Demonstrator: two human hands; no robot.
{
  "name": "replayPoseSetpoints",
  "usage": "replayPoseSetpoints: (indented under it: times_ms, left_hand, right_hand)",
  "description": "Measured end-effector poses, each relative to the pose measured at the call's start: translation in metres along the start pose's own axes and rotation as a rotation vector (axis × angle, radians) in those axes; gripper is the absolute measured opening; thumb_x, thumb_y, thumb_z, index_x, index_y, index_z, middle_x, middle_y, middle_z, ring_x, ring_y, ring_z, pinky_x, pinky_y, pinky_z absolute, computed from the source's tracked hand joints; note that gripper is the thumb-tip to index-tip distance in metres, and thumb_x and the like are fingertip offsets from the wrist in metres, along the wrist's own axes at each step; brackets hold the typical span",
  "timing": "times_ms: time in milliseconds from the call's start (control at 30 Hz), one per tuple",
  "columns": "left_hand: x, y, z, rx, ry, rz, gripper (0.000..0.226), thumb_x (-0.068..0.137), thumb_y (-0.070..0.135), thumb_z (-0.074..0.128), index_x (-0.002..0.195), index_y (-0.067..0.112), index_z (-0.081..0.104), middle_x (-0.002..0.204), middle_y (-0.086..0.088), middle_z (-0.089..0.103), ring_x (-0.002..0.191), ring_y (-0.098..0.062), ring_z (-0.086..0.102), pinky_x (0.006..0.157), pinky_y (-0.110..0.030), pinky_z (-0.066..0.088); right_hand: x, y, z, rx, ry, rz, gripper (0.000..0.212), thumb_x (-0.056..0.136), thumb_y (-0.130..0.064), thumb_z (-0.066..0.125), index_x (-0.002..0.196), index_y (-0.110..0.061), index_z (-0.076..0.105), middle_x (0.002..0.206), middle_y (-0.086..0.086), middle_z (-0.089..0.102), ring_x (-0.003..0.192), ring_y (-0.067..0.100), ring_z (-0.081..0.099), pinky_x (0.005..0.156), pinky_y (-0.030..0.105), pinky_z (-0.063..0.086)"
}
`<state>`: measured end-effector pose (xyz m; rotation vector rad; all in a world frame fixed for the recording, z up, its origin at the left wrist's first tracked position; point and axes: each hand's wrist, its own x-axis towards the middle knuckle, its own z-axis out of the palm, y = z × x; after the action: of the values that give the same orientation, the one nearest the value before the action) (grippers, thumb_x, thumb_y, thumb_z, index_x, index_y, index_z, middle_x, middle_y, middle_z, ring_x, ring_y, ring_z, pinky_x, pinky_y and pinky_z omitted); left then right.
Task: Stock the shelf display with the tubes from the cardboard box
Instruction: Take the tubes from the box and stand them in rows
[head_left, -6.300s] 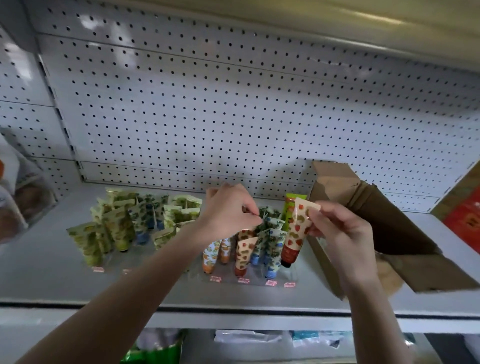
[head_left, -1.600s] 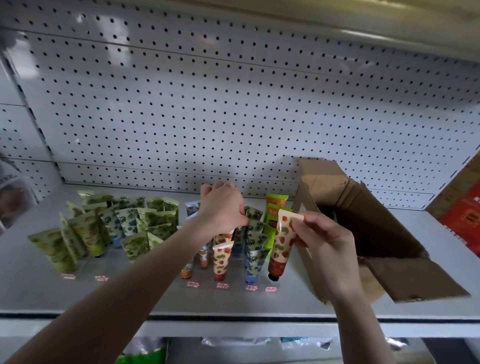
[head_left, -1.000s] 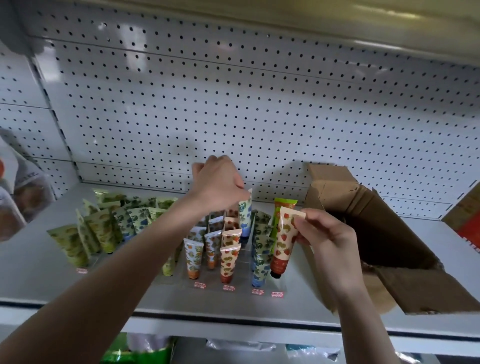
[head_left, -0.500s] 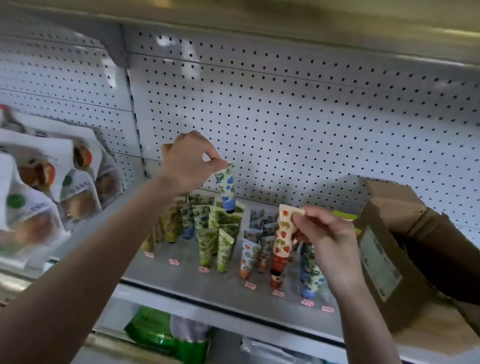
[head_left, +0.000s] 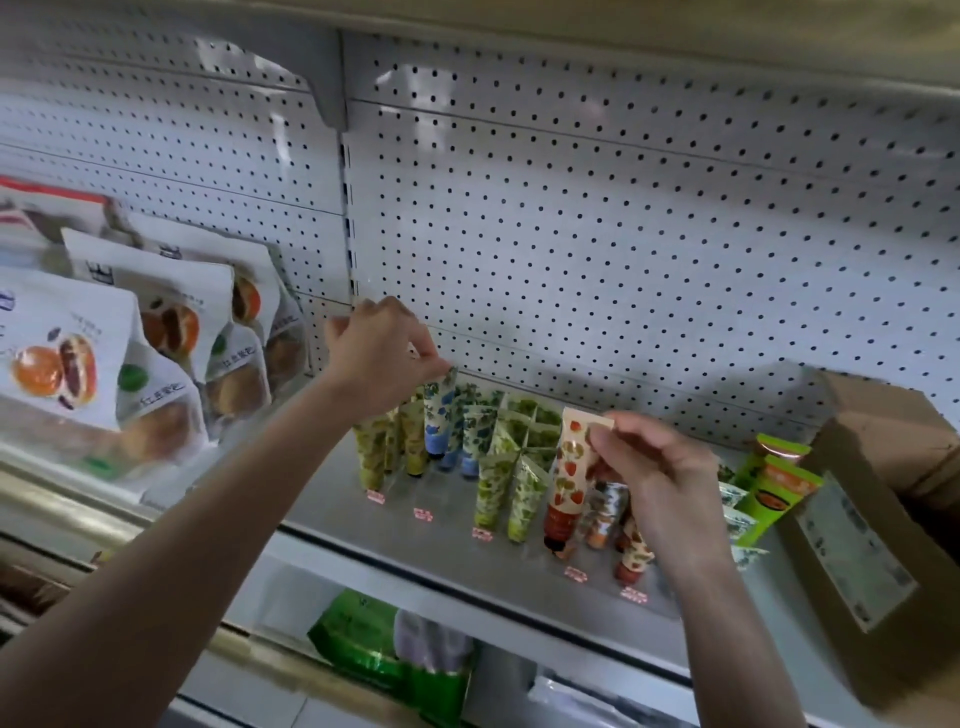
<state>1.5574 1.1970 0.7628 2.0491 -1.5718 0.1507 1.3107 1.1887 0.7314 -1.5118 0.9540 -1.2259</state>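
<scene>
Pinches with the left hand (head_left: 382, 358) the crimped top of a cream plastic tube printed with blue flowers (head_left: 439, 415), cap-down just below that hand, among standing green-patterned tubes (head_left: 506, 478) on the grey metal shelf (head_left: 447, 545). Grips with the right hand (head_left: 660, 467), fingers curled, the flat end of a cream strawberry-print tube with a dark red cap (head_left: 566, 483), tilted, below and left of that hand. Shows the brown cardboard box (head_left: 857, 519) right of the right hand, and white snack pouches (head_left: 104, 364) left of the left hand.
</scene>
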Motion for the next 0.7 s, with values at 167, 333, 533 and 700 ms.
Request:
replayPoseSetpoints:
  times_ms: [167,333,533,700]
  left_hand:
    - [-0.006,-0.006,0.026,0.026,-0.111,0.006,0.02,0.083,0.047,0.061,0.083,0.027,0.064,0.113,0.004,0.05,0.114,-0.017,0.038,0.095,-0.036,0.022]
    - [-0.007,-0.009,0.04,-0.001,-0.113,0.026,0.02,0.082,0.044,0.063,0.086,0.025,0.067,0.103,0.006,0.046,0.111,-0.016,0.038,0.092,-0.033,0.02]
    - [-0.005,-0.013,0.052,0.016,-0.143,0.028,0.021,0.081,0.045,0.064,0.088,0.025,0.069,0.102,0.006,0.046,0.111,-0.015,0.037,0.094,-0.035,0.022]
    - [-0.008,-0.018,0.058,0.029,-0.174,0.022,0.019,0.078,0.045,0.066,0.085,0.028,0.069,0.104,0.007,0.049,0.109,-0.014,0.038,0.091,-0.034,0.021]
  right_hand:
    - [-0.003,0.0,0.003,-0.019,0.032,-0.013,0.023,0.083,-0.002,0.065,0.074,-0.023,0.069,0.062,-0.011,0.068,0.06,0.001,0.061,0.061,0.01,0.047]
    - [-0.005,0.003,0.001,-0.034,0.054,0.007,0.016,0.083,-0.002,0.065,0.078,-0.017,0.07,0.063,-0.006,0.068,0.062,0.005,0.061,0.066,0.017,0.051]
    - [-0.004,0.008,0.0,-0.068,0.072,0.023,0.011,0.084,-0.005,0.065,0.085,-0.014,0.071,0.067,-0.003,0.068,0.067,0.012,0.062,0.073,0.031,0.052]
    - [-0.004,0.009,0.0,-0.042,0.063,0.032,0.012,0.085,-0.003,0.063,0.088,-0.012,0.07,0.062,-0.003,0.067,0.06,0.009,0.061,0.063,0.019,0.052]
